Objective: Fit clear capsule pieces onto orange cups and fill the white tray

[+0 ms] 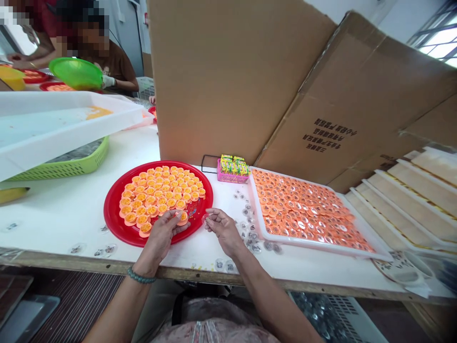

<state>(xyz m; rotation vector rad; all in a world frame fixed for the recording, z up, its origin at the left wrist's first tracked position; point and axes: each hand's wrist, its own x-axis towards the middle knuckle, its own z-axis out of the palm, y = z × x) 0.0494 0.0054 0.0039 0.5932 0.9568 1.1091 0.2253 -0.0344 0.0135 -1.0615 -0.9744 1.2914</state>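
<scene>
My left hand [164,233] is over the front rim of a red round tray [116,228], pinching a small round orange piece [183,218] between thumb and fingers. Many similar orange pieces [160,190] with yellow-orange centres lie in rows on that tray. Just to the right, my right hand [223,231] holds a small clear disc [205,218] at its fingertips. Loose clear discs with dark prints [250,236] are scattered on the table between my right hand and a white tray [262,224]. Orange pieces with shiny, printed tops [303,209] fill the white tray.
A tall cardboard sheet [228,85] stands behind the trays. Before it is a pink basket [233,178] of small yellow-green packets. Stacked white trays [410,200] and tape rolls [403,269] are right. Left are a green basket [82,164], a banana [13,194] and co-workers.
</scene>
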